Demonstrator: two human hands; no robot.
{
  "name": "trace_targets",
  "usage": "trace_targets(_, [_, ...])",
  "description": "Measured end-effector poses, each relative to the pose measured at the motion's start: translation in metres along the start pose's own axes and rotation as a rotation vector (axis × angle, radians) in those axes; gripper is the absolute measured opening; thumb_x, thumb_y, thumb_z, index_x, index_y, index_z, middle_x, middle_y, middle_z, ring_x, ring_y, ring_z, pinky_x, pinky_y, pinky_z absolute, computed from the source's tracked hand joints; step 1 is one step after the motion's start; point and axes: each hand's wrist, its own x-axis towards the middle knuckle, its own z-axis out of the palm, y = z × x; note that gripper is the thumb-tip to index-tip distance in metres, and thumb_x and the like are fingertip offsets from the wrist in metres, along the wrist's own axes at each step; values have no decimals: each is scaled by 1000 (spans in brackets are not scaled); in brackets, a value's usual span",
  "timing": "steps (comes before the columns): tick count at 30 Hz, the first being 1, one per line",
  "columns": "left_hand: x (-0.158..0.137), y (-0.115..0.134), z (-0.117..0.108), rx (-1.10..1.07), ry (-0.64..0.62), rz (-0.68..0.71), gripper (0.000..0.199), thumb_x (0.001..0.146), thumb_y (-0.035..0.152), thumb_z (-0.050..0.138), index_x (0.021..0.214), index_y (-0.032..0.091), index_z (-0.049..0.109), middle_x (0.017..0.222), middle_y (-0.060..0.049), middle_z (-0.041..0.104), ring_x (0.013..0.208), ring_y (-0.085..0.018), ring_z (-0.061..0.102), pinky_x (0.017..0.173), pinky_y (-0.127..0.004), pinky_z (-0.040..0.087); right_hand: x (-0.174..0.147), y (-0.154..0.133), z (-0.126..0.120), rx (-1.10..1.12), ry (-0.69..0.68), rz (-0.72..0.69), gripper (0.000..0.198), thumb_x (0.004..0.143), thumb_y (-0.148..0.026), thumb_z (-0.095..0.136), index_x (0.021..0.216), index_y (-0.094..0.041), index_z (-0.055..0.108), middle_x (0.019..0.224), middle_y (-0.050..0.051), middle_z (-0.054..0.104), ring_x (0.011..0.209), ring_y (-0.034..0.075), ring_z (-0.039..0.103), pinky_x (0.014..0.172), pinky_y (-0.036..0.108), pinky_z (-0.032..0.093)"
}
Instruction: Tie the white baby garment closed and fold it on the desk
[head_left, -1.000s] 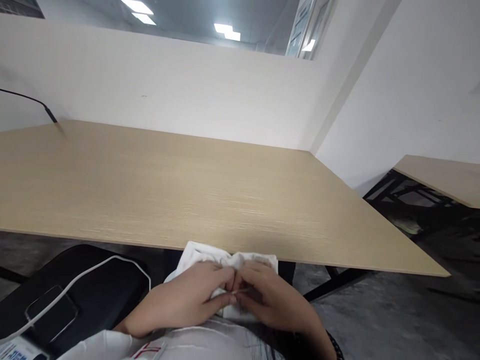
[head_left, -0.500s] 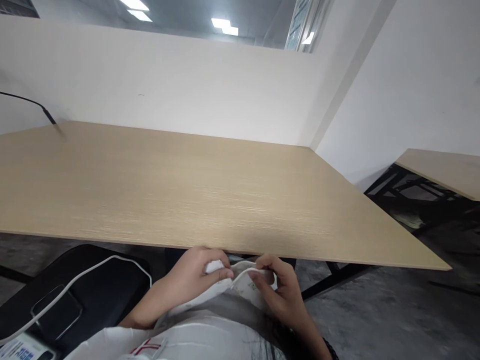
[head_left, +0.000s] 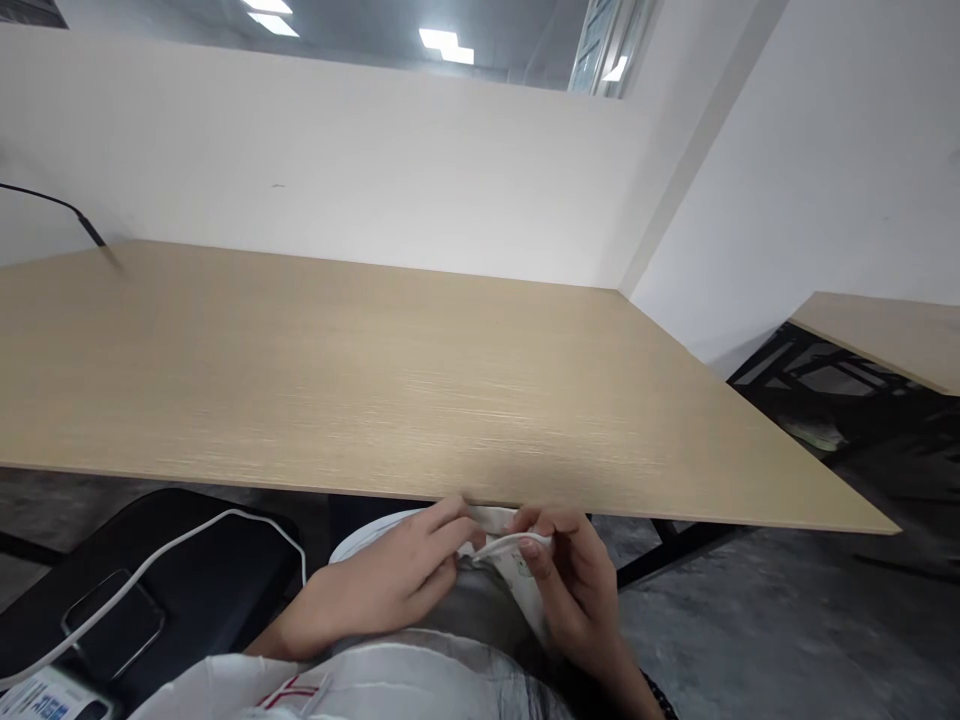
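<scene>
A white cloth (head_left: 526, 585) was held low beside the near edge of the table (head_left: 375, 350), about midway along it, on the person's side. By the right hand (head_left: 576, 580) a folded edge of it was gripped, pinched between thumb and fingers; by the left hand (head_left: 416, 572) the same fold was met at the fingertips, with the fingers bent, though whether that grip was closed on it could not be told. The step in hand was judged to be the working of this edge between the two hands, and by the next move a steady right pinch and a clearer left hold on the fold would seem to be called for. Little room was left beyond the fingers by the table's near edge, and much of the cloth was hidden by the hands. A black chair (head_left: 210, 580) was placed at the near side of the table, toward its left, with a white cable (head_left: 154, 560) draped over it, well apart from the cloth. A second table (head_left: 885, 335) was set beyond the table's right end, and a pale wall (head_left: 435, 170) was met along its far edge.
</scene>
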Motion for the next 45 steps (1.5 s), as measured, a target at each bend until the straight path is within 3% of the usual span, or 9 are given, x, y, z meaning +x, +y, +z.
trace_targets(4, [-3,-5,0,-22,63,30,20,98,26,47,112,24,61,100,-6,53,88,-17,53,78,-28,49,1,-2,-3,125,38,69,10,94,-32,59,89,-25,54,81,3,63,69,17,57,59,28,45])
trace_targets(11, [-5,-11,-2,-54,117,148,25,101,26,47,113,24,69,84,-4,57,80,-15,58,72,-25,47,5,1,-12,384,-247,99,20,87,-37,68,81,-24,55,70,-1,62,62,15,53,60,28,42])
trace_targets(22, [0,-9,4,-115,92,167,36,102,40,42,100,20,71,76,-4,70,68,-15,64,70,-26,49,12,-8,-14,100,-575,99,16,90,-35,63,81,-22,60,72,0,62,62,14,52,59,28,38])
trace_targets(29, [-2,-9,13,-22,207,191,36,99,44,50,88,19,75,64,-1,69,60,-12,63,64,-22,47,9,-5,-8,174,-568,87,18,87,-34,69,79,-20,62,70,0,64,63,13,53,61,27,38])
trace_targets(34, [0,-14,11,-197,417,88,26,96,32,57,87,16,76,77,-6,77,68,-14,71,65,-21,52,0,11,-4,688,-359,48,24,86,-39,69,78,-23,52,57,-4,54,49,11,42,51,24,34])
trace_targets(36, [0,-17,7,-259,458,61,24,94,31,60,85,15,76,78,-7,78,69,-15,72,64,-22,53,-2,16,-4,749,-325,64,26,86,-39,69,78,-24,49,55,-5,50,48,11,38,51,24,33])
trace_targets(41, [-2,-22,-5,-156,274,141,23,85,39,71,86,16,76,71,-5,73,62,-14,66,63,-24,50,-2,16,-16,649,-181,139,27,89,-46,61,80,-25,47,51,-8,35,46,11,28,50,25,28])
trace_targets(43, [-3,-20,-9,-33,169,150,21,90,37,66,86,18,75,72,-3,70,64,-13,62,62,-23,47,1,8,-24,494,-251,164,28,91,-48,59,79,-24,48,53,-7,36,46,11,29,49,24,27])
trace_targets(45, [-5,-17,-13,63,131,156,23,97,29,56,86,19,73,75,-3,65,69,-13,60,63,-22,45,5,-1,-29,161,-442,191,29,87,-49,65,80,-23,55,60,-4,46,51,11,38,51,24,30])
